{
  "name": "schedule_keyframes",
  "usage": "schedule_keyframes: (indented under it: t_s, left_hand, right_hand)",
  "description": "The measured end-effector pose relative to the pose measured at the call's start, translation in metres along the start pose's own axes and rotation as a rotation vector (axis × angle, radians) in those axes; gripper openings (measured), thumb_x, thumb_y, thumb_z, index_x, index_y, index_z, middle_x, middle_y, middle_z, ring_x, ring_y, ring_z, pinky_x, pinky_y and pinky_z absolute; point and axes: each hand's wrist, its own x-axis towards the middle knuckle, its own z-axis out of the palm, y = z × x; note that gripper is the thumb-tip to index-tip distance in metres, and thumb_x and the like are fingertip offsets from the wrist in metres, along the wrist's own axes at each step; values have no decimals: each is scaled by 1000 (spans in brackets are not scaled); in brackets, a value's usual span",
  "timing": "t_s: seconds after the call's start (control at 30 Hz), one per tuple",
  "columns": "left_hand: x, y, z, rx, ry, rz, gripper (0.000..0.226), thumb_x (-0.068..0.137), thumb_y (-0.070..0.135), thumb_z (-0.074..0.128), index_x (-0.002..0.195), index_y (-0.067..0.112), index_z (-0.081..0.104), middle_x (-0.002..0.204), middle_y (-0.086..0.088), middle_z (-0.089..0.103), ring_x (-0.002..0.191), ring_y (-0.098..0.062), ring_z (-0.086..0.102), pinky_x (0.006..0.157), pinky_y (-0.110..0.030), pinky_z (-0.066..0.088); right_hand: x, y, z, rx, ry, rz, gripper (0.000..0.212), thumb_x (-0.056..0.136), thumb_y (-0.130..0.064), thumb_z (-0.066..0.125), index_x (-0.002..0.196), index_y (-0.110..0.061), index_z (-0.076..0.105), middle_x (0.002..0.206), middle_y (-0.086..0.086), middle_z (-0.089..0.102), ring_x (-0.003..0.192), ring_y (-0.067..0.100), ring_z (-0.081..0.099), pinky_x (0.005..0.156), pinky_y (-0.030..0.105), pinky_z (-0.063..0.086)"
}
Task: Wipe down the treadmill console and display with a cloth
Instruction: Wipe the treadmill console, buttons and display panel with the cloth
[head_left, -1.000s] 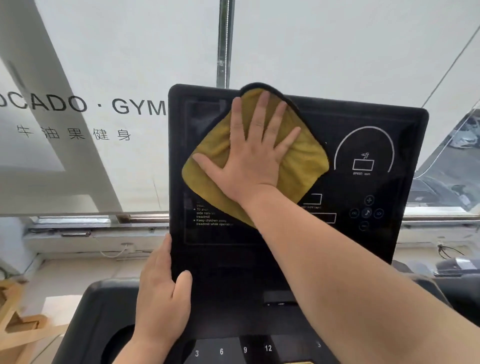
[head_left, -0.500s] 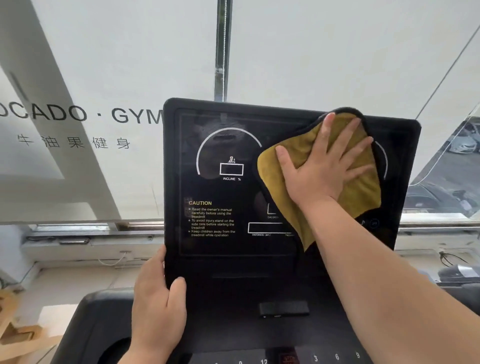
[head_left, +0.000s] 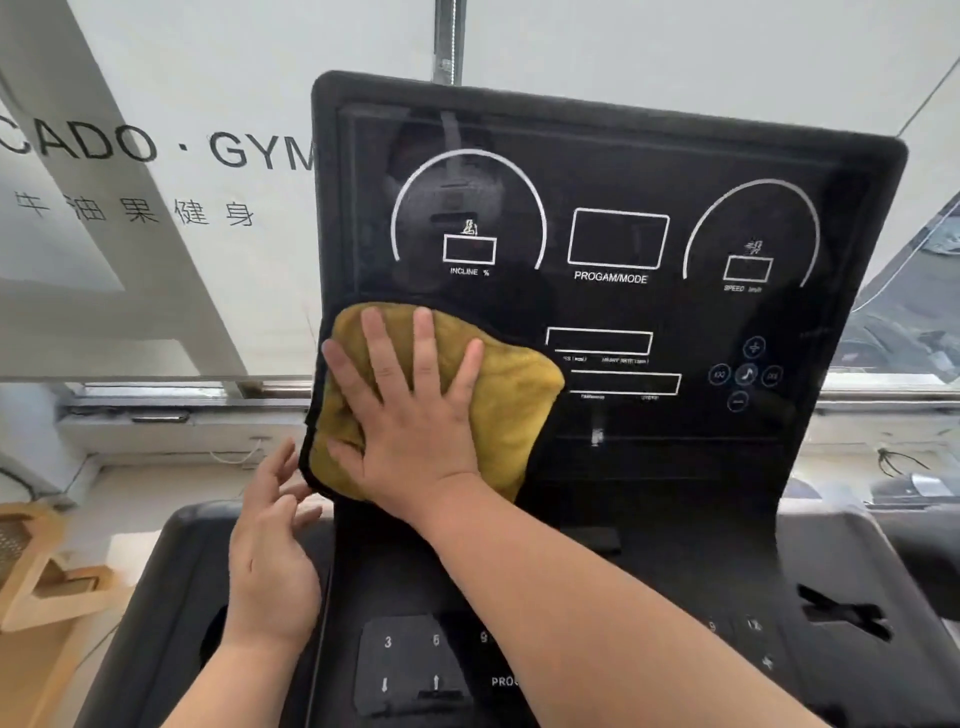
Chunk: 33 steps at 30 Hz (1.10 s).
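Note:
The black treadmill display (head_left: 618, 239) stands upright with white dial outlines and INCLINE, PROGAM/MODE and SPEED labels. My right hand (head_left: 410, 410) lies flat, fingers spread, pressing a mustard-yellow cloth with a black edge (head_left: 514, 410) against the display's lower left corner; the cloth overhangs the left edge. My left hand (head_left: 270, 556) hovers by the panel's lower left edge, fingers apart, its fingertips close to the cloth's hanging corner. Below lies the console deck (head_left: 675, 597) with number keys (head_left: 410, 660).
A frosted window (head_left: 156, 208) with "GYM" lettering fills the background, above a sill (head_left: 171, 410). A light wooden frame (head_left: 47, 582) stands at the lower left. A cup recess (head_left: 841, 613) sits at the console's right.
My right hand swept the cloth from the display's upper middle to its upper right, then down to the lower left corner. My left hand let go of the panel's edge and opened.

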Motion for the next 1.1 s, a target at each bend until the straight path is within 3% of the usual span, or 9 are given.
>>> schedule_keyframes:
  t_s: [0.13, 0.23, 0.43, 0.53, 0.7, 0.8, 0.9, 1.03, 1.1]
  left_hand:
    - [-5, -3, 7, 5, -47, -25, 51, 90, 30, 29, 136, 35, 49, 130, 17, 59, 123, -5, 57, 102, -32, 46]
    - [-14, 5, 21, -21, -92, 9, 52, 89, 23, 29, 134, 28, 53, 125, 9, 64, 114, 3, 61, 92, -16, 49]
    - [-16, -3, 18, -20, -87, -28, 55, 86, 29, 31, 132, 41, 58, 136, 9, 62, 128, -6, 55, 109, -33, 44]
    - [-16, -4, 13, -24, -130, -35, 57, 87, 24, 30, 133, 37, 62, 132, 8, 66, 126, -10, 58, 106, -33, 47]
    - [-23, -18, 0, -23, -143, -119, 58, 84, 40, 35, 136, 40, 60, 140, 2, 61, 133, -21, 54, 112, -56, 41]
    - [-27, -24, -8, 94, -109, -117, 69, 81, 47, 33, 146, 31, 51, 147, 9, 53, 136, -12, 50, 116, -52, 37]
    - [-28, -27, -12, 136, -104, -82, 62, 86, 38, 32, 145, 31, 51, 143, 11, 55, 134, -6, 49, 115, -48, 38]
    - [-33, -22, -2, 230, -41, -37, 65, 87, 35, 33, 151, 26, 42, 148, 13, 46, 131, 8, 43, 119, -37, 32]
    - [-37, -19, 8, 346, -36, 29, 65, 90, 31, 32, 153, 21, 37, 149, 18, 39, 134, 6, 38, 121, -32, 27]
  right_hand:
    - [-26, 13, 13, -42, -3, -72, 89, 92, -76, 40, 163, -40, 1, 173, 1, -8, 154, 40, -17, 114, 77, -13]
    - [-48, 39, 17, -55, 29, -91, 90, 87, -80, 46, 162, -42, 14, 173, -1, 5, 156, 37, -10, 116, 75, -9]
    - [-92, 125, 25, -120, 98, 26, 99, 78, -91, 49, 160, -41, 23, 170, 1, 12, 156, 42, 7, 116, 78, 2]
    - [-106, 151, 22, -141, 69, 72, 104, 76, -90, 51, 161, -36, 24, 171, 6, 13, 155, 46, 7, 114, 81, 7]
    - [-86, 92, 20, -97, 36, 81, 108, 75, -90, 52, 162, -33, 23, 171, 12, 15, 153, 52, 5, 114, 80, -2]
    - [-59, 33, 20, -60, 23, -60, 102, 80, -86, 51, 163, -37, 17, 173, 6, 11, 155, 45, 2, 115, 77, -7]
    - [-40, -10, 15, -86, -24, -150, 94, 87, -78, 47, 163, -40, 7, 174, 1, 1, 157, 40, -4, 116, 74, -11]
    - [-43, -1, 18, -84, -3, -226, 82, 94, -70, 41, 163, -40, 7, 173, -4, 3, 159, 33, -2, 121, 66, -9]
    - [-53, 20, 25, -78, 41, -271, 81, 95, -66, 46, 164, -38, 13, 173, -6, 9, 159, 30, 3, 125, 60, -3]
